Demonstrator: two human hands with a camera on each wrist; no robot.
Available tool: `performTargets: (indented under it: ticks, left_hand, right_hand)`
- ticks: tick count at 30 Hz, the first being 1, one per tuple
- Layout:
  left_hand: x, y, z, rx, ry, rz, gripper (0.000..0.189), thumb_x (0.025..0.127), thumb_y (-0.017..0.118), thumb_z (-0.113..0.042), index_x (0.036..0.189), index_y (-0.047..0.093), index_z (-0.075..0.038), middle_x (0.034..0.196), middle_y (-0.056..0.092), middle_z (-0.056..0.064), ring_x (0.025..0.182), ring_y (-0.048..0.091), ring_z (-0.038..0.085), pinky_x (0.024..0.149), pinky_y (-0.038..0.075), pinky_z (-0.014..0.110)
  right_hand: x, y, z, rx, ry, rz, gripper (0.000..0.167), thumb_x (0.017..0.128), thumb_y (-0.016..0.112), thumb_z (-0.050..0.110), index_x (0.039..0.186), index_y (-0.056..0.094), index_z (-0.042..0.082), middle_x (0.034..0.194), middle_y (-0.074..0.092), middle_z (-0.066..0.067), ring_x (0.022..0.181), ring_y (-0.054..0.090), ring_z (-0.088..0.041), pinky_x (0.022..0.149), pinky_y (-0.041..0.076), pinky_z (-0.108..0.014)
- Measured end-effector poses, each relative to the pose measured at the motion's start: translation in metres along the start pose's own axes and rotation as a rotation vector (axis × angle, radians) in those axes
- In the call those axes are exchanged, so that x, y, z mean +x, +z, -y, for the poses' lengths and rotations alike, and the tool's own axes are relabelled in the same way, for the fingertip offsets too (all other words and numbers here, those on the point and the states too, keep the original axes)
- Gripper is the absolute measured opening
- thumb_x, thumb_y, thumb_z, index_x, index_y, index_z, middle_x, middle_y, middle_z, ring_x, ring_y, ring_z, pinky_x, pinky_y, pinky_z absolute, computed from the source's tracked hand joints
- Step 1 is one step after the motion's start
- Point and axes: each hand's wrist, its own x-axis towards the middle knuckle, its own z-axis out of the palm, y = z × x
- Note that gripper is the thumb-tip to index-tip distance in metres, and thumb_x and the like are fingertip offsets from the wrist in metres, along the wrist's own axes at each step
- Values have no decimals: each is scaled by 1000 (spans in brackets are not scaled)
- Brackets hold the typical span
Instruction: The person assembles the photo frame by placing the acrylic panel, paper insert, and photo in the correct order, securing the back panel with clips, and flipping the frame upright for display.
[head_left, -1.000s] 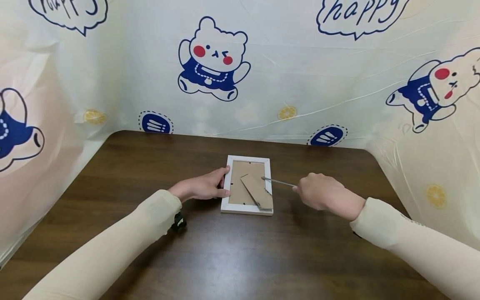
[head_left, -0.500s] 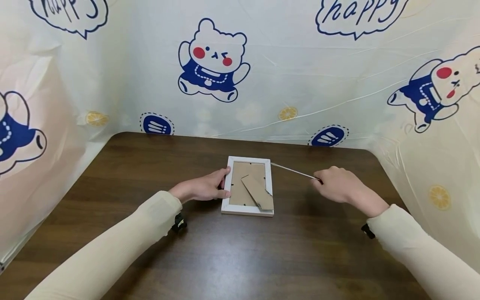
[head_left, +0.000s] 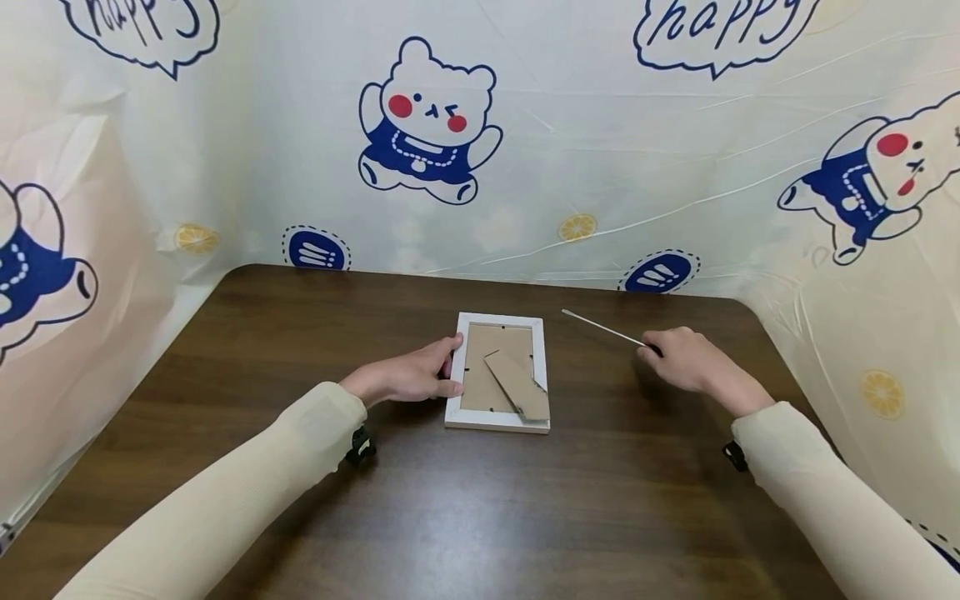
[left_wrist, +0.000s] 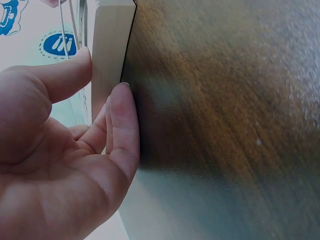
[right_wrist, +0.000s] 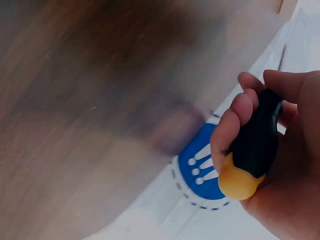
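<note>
A white picture frame lies face down on the brown table, its cardboard back showing. Slanting across the lower right of that back is a cardboard stand leg. My left hand holds the frame by its left edge; in the left wrist view the thumb and fingers are against the frame's side. To the right of the frame, my right hand grips a screwdriver by its black and yellow handle. Its thin metal shaft points left, tip apart from the frame.
The wooden table reaches back to a pale curtain printed with cartoon bears, which also hangs along both sides. Small dark fastener tabs sit around the frame's inner edge. A black wrist device shows under the left cuff.
The right hand has drawn the screwdriver from over the cardboard back, past the frame's top right corner, to the right of the frame. The left hand and frame stay in place.
</note>
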Motion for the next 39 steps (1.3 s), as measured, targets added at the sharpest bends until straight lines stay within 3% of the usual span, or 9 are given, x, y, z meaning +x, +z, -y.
performTargets:
  ticks: [11, 21, 28, 33, 39]
  left_hand:
    - [-4, -2, -5, 11, 27, 5, 89, 106, 66, -19, 166, 5, 8, 121, 48, 18, 116, 49, 29, 108, 36, 44]
    - [-3, -2, -6, -3, 19, 4, 89, 107, 66, -18, 167, 5, 6, 124, 48, 18, 116, 50, 29, 108, 36, 44]
    - [-3, -2, -6, -8, 17, 4, 89, 107, 66, -19, 167, 5, 5, 123, 48, 18, 111, 51, 27, 106, 38, 44]
    - [-2, -2, -2, 7, 30, 2, 89, 107, 65, -20, 167, 5, 5, 123, 48, 17, 116, 49, 28, 107, 36, 43]
    - [-1, -2, 1, 12, 43, 0, 91, 106, 66, -24, 168, 6, 4, 126, 47, 17, 120, 48, 28, 109, 35, 43]
  right_hand:
    - [13, 9, -26, -4, -44, -43, 15, 107, 63, 16, 95, 67, 9, 81, 63, -3, 77, 57, -24, 75, 49, -49]
    - [29, 14, -39, -54, -116, -126, 10, 105, 65, 15, 99, 68, 8, 85, 68, -5, 83, 64, -30, 81, 51, -54]
    - [35, 14, -38, -75, -99, -109, 17, 105, 66, 16, 112, 72, 2, 97, 69, -13, 91, 66, -33, 87, 53, -56]
    - [41, 14, -37, -46, -98, -104, 12, 103, 71, 15, 107, 72, 4, 93, 64, -10, 85, 61, -28, 82, 53, -52]
    - [45, 9, -38, -48, -118, -86, 9, 98, 76, 9, 104, 72, 4, 93, 66, -10, 88, 63, -30, 83, 53, -54]
